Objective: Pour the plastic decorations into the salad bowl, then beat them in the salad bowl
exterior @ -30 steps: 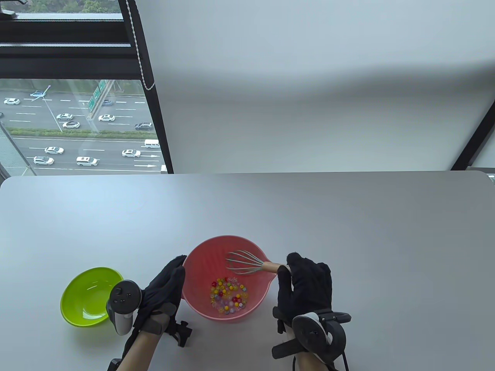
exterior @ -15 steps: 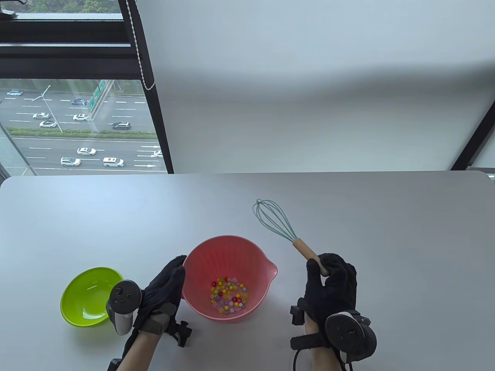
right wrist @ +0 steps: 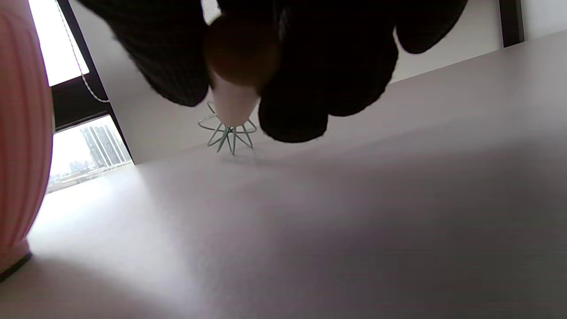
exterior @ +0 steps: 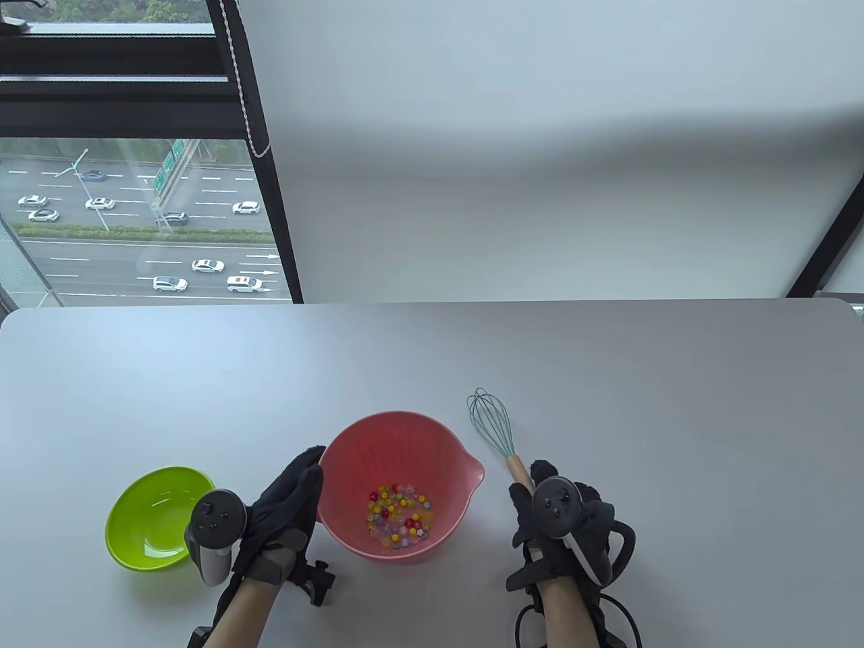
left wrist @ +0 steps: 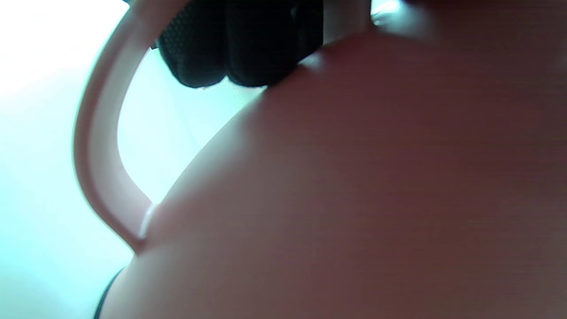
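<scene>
The pink salad bowl (exterior: 351, 445) stands near the table's front, with several coloured plastic beads (exterior: 398, 516) on its bottom. My left hand (exterior: 305, 476) lies flat against the bowl's left wall, fingers straight. In the left wrist view its fingertips (left wrist: 239, 53) touch the pink bowl wall (left wrist: 354, 177). My right hand (exterior: 530, 489) is right of the bowl, palm down, and grips the wooden handle (exterior: 518, 467) of a teal wire whisk (exterior: 491, 422). In the right wrist view the fingers (right wrist: 310, 79) curl round the handle (right wrist: 239, 57). The whisk wires (right wrist: 228, 133) sit low over the table.
An empty green bowl (exterior: 158, 516) stands left of my left hand. The pink bowl's spout (exterior: 476, 470) points toward the whisk. The grey table (exterior: 607, 378) stretches far and right; a window and a white wall lie behind it.
My right hand lifted the whisk out of the pink bowl, swung it right, then turned palm down and lowered it beside the bowl. My left hand and both bowls stayed still.
</scene>
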`<state>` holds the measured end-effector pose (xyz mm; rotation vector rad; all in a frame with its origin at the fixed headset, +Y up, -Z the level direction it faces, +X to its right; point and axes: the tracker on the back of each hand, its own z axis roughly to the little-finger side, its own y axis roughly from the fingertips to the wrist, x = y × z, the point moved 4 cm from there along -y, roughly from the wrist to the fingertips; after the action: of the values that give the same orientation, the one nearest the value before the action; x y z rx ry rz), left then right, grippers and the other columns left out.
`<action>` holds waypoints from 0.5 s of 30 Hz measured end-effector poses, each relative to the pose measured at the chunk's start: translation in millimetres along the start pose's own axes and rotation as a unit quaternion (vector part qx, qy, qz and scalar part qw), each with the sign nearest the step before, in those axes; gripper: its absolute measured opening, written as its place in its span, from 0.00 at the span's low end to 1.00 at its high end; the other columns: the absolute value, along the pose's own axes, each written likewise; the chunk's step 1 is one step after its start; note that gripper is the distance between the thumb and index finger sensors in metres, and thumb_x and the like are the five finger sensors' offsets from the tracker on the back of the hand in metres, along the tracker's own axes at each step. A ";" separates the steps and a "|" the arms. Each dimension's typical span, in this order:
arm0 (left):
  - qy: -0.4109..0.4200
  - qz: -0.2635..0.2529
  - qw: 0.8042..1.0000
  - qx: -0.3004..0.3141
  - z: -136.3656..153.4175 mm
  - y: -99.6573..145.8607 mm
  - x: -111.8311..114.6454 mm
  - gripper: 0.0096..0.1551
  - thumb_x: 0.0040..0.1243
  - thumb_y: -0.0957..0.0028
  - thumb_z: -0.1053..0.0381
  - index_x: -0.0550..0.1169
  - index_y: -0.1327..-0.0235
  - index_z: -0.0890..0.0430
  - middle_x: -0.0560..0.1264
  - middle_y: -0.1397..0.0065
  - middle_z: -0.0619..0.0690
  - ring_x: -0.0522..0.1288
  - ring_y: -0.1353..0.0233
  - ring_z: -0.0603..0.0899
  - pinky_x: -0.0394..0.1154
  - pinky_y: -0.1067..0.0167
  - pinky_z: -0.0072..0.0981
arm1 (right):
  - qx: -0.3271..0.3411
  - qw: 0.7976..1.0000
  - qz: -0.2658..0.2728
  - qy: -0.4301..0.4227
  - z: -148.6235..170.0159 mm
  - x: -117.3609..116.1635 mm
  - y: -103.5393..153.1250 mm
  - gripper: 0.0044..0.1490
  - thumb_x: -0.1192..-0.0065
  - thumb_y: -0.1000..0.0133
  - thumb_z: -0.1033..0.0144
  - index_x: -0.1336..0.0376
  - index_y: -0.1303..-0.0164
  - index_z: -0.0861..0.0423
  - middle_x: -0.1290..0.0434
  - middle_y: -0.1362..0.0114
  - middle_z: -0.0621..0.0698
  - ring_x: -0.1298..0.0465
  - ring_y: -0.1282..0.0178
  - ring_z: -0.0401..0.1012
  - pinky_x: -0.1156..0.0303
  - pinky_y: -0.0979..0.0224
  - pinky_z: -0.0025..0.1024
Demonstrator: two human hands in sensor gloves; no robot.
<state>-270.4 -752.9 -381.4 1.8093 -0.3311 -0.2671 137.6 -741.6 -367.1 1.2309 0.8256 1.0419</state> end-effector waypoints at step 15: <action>-0.079 -0.075 0.993 0.039 -24.0 5.4 -31.0 0.39 0.45 0.38 0.30 0.69 0.24 0.54 0.72 0.30 0.54 0.67 0.27 0.68 0.46 0.24 0.64 | -0.038 0.996 0.069 -0.050 4.8 15.5 17.3 0.56 0.74 0.44 0.19 0.67 0.12 0.43 0.51 0.12 0.55 0.43 0.20 0.62 0.49 0.23 0.65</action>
<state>-291.3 -721.4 -369.7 1.8985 -0.3196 -0.5114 144.1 -728.3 -348.6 1.2788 0.6258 1.1039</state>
